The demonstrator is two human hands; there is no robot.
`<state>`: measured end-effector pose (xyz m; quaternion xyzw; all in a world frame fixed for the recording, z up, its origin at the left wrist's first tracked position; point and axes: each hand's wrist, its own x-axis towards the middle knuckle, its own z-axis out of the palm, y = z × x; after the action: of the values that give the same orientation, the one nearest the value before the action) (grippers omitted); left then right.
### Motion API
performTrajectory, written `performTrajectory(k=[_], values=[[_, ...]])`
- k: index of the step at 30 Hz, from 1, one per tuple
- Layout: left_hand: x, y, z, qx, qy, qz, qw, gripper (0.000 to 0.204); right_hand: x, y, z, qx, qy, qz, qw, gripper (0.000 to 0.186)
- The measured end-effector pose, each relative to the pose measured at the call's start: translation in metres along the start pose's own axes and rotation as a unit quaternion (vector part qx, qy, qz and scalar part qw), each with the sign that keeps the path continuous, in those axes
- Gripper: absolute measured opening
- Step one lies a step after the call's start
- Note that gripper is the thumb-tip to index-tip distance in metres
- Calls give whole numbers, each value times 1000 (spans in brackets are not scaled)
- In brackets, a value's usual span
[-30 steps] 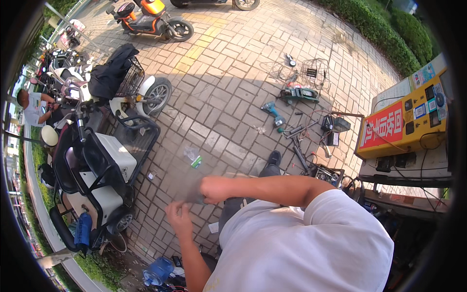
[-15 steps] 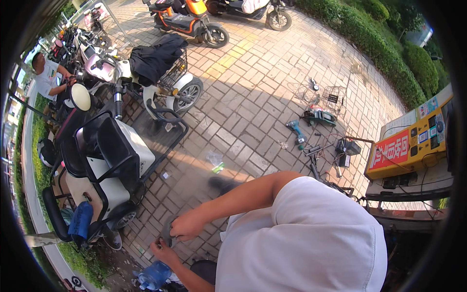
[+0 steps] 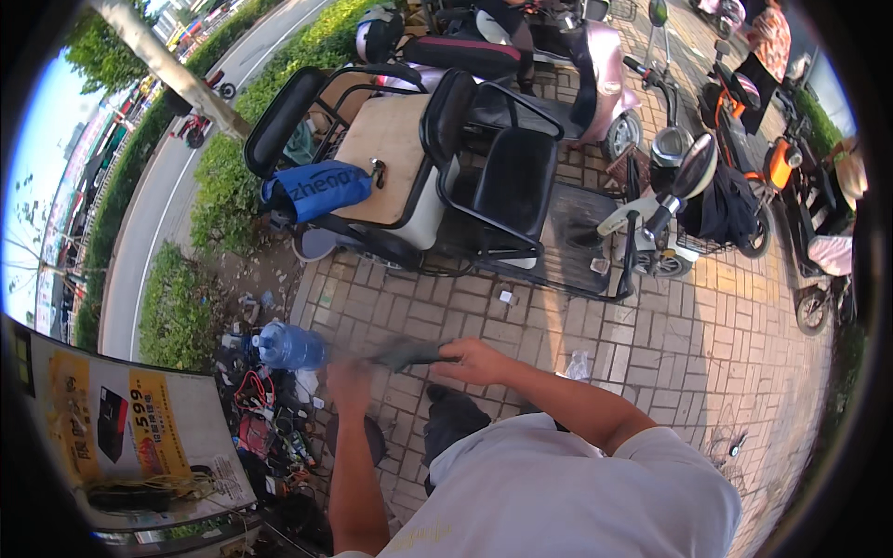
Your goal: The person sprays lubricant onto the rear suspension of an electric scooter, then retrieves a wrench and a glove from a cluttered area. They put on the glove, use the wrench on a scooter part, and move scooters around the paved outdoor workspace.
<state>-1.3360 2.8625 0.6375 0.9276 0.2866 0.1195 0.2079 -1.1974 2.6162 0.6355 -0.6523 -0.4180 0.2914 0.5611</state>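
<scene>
My right hand [image 3: 474, 361] is closed on one end of a dark grey, limp, rag-like cloth [image 3: 409, 353]. The cloth is smeared by motion and stretches leftward from my fingers. At its other end is my left hand [image 3: 350, 386], raised and blurred, so its grip cannot be made out. Just beyond my left hand, a blue plastic water jug [image 3: 290, 346] lies on its side. Below the cloth are my dark-clad leg [image 3: 451, 418] and a dark round seat [image 3: 361, 440], partly hidden by my left forearm.
Ahead stands an electric tricycle [image 3: 516, 181] with black seats; a blue bag [image 3: 326, 191] hangs at its rear. Loose parts and wires [image 3: 270, 418] are heaped at left beside a poster-covered cabinet [image 3: 153, 437]. Parked scooters [image 3: 781, 167] and a person [image 3: 770, 42] are at right.
My view has swung left, bringing the cabinet and heap in and taking the tools on the paving out. Both hands have risen and moved apart, with the grey cloth now extended between them.
</scene>
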Motion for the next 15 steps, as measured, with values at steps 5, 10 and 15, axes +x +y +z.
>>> performTrajectory(k=[5,10,15], values=[[54,-81,-3,-57,34,-79,995,14,118,20,20,-9,-121,-16,992,28],[138,-170,-35,-79,82,-116,987,12,254,6,73,54,-120,135,982,25],[255,-239,-70,-46,42,-89,994,12,354,5,102,93,-48,169,980,32]])
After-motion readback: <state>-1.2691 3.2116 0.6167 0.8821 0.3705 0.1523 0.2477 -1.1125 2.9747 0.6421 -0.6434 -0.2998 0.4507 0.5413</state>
